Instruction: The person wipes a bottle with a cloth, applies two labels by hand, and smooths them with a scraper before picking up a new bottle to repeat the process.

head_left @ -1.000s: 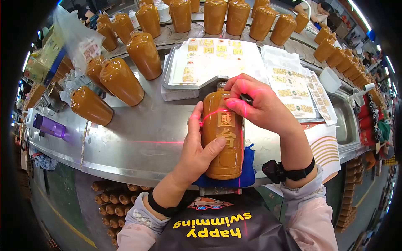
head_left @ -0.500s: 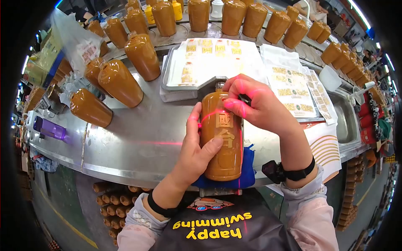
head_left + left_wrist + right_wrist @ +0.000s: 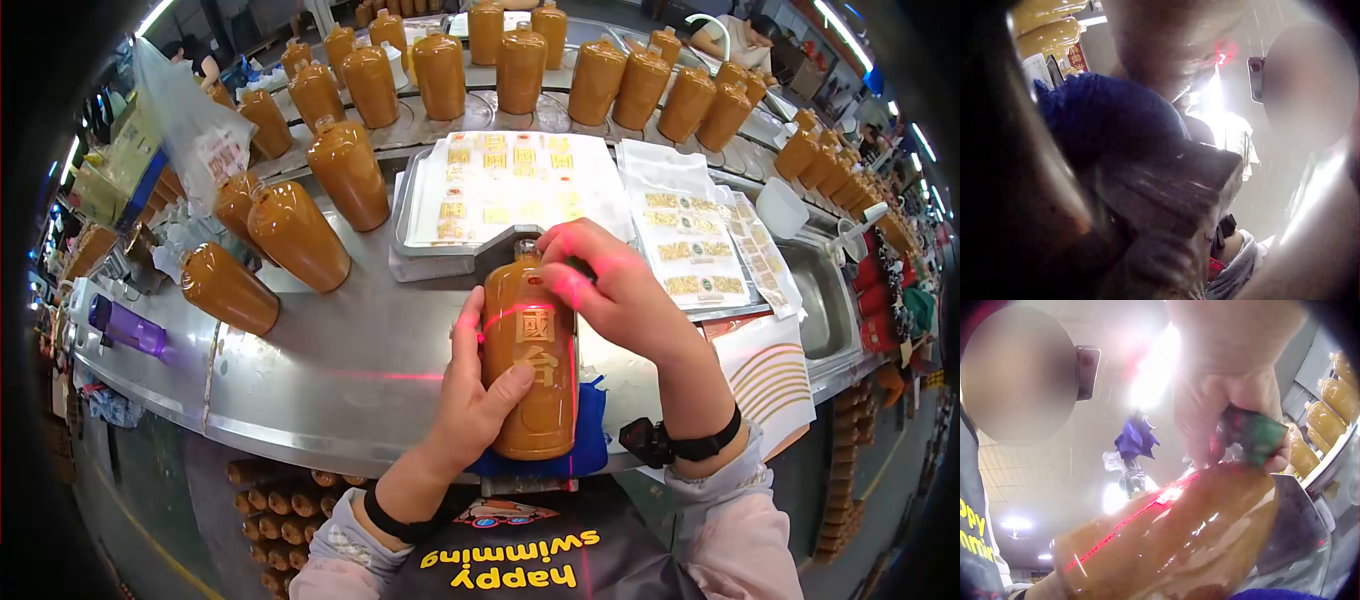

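A glossy brown bottle (image 3: 538, 415) with raised gold characters leans over a blue cloth (image 3: 592, 420), its neck away from the body. My left hand (image 3: 478, 400) grips its left side, thumb across the front beside the lower character. At the shoulder, my right hand (image 3: 610, 290) has bent fingers close to a small red decal (image 3: 535, 281). The right wrist view shows a dark green piece (image 3: 1263, 439) held in that hand against the bottle's top end; what it is I cannot tell. Red laser lines cross bottle and fingers. In the left wrist view, a worn block (image 3: 1166, 181) sits beneath the cloth.
Beyond the bottle, a metal tray (image 3: 440, 262) carries a white decal sheet (image 3: 590, 190). More decal sheets (image 3: 690, 240) lie to its right, near a sink (image 3: 830, 310). Several brown bottles (image 3: 300, 235) stand at left; others line a curved conveyor (image 3: 480, 105) behind. A purple water bottle (image 3: 128, 325) lies far left.
The head view has tilted, so the bench appears lower. My right fingers have shifted off the shoulder, exposing the red decal. Bottles on the conveyor have moved along; my left hand keeps its grip.
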A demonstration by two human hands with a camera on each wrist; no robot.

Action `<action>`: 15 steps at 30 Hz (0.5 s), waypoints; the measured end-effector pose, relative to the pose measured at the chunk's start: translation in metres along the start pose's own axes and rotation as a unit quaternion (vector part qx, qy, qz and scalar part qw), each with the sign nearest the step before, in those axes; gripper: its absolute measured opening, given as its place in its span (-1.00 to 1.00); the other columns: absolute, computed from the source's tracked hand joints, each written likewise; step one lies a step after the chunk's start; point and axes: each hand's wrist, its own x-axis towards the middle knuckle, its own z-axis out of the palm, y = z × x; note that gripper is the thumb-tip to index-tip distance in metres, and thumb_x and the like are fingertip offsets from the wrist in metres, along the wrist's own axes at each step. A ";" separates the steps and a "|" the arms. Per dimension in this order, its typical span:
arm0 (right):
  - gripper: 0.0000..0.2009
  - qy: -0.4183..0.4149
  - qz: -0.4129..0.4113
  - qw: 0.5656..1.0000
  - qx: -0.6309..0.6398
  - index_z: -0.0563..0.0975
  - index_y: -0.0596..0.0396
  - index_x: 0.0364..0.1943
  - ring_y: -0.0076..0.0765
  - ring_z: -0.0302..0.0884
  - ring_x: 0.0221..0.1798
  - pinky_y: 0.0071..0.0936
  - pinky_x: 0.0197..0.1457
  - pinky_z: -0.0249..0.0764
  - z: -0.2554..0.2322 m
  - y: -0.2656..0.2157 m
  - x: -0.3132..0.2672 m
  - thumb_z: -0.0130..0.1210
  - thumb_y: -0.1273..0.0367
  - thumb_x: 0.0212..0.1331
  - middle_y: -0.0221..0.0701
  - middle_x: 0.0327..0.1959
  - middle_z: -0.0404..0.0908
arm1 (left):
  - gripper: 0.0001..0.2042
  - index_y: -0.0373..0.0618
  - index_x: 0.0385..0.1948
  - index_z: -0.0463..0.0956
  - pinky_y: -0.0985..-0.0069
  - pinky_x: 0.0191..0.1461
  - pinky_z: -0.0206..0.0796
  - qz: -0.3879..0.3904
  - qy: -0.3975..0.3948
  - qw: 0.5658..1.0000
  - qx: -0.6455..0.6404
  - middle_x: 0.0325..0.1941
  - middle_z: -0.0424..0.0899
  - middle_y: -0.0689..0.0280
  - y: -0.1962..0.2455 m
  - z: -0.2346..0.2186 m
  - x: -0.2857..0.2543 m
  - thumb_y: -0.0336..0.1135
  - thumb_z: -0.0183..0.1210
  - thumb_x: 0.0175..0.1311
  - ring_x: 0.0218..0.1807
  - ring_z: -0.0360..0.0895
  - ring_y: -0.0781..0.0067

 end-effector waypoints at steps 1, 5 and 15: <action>-0.84 0.024 0.011 1.000 0.004 0.49 0.18 -0.13 -0.28 0.51 -0.02 -0.44 0.07 0.42 0.000 0.001 -0.002 0.10 0.40 0.29 -0.26 -0.07 0.55 | -0.20 -0.32 0.44 -0.25 0.36 0.43 0.06 0.002 -0.002 1.000 -0.005 0.39 0.13 0.05 0.001 -0.001 0.000 -0.24 0.12 0.36 0.39 0.20 0.29; -0.60 0.080 0.021 0.996 0.014 0.42 0.30 0.12 -0.03 0.50 0.10 -0.33 0.17 0.41 0.007 0.009 -0.033 0.10 0.30 0.31 -0.06 0.04 0.49 | -0.22 -0.32 0.44 -0.25 0.36 0.44 0.05 0.012 -0.009 0.999 -0.030 0.40 0.13 0.05 0.003 -0.001 0.000 -0.23 0.10 0.38 0.39 0.19 0.29; -0.24 0.035 0.123 0.959 0.252 0.04 0.35 0.41 -0.21 0.25 0.40 -0.35 0.42 0.19 0.039 0.003 -0.079 0.10 0.13 0.34 -0.05 0.37 0.24 | -0.23 -0.33 0.44 -0.24 0.39 0.42 0.06 0.002 -0.009 0.997 -0.071 0.40 0.15 0.07 0.000 -0.003 0.000 -0.21 0.09 0.41 0.38 0.21 0.34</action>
